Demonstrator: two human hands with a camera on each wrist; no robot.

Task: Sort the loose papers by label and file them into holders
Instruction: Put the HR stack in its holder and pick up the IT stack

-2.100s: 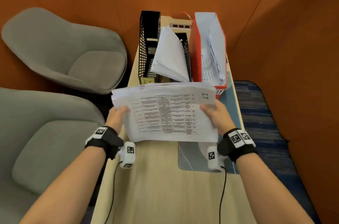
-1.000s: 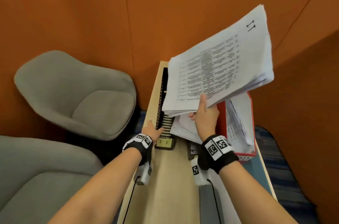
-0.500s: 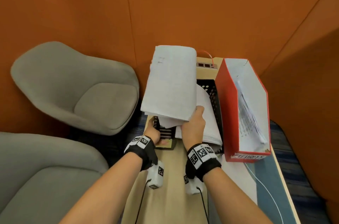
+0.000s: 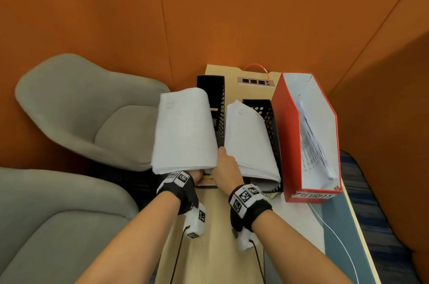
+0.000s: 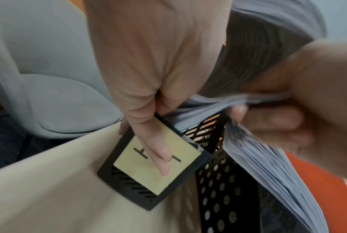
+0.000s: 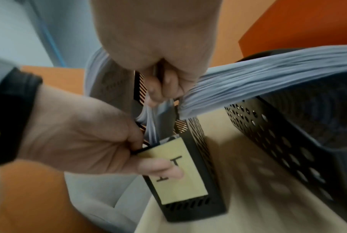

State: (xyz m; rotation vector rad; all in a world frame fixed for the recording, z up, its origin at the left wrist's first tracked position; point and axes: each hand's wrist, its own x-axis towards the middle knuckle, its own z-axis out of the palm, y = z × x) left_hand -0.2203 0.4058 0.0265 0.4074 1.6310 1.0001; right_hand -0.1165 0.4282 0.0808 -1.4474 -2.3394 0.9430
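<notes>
My right hand (image 4: 224,171) pinches the lower edge of the paper stack (image 4: 184,131), thumb on one side and curled fingers (image 6: 160,85) on the other, feeding that edge down into the left black holder (image 4: 212,97). The sheets arch up and over toward the desk's left edge, so most of the stack is above the holder's mouth. My left hand (image 4: 197,176) grips the holder's near end wall; its thumb lies across the yellow label (image 5: 156,159), whose marking looks like "IT", though blur makes me unsure. Just right of this holder stands a second black holder (image 4: 270,121) with perforated walls, holding another thick bundle of papers (image 4: 250,139) that leans left. Right of that, by the desk's right edge, the red holder (image 4: 286,135) stands with a few printed sheets (image 4: 313,144) inside. At the desk's (image 4: 209,255) far edge sits a socket strip (image 4: 254,80).
</notes>
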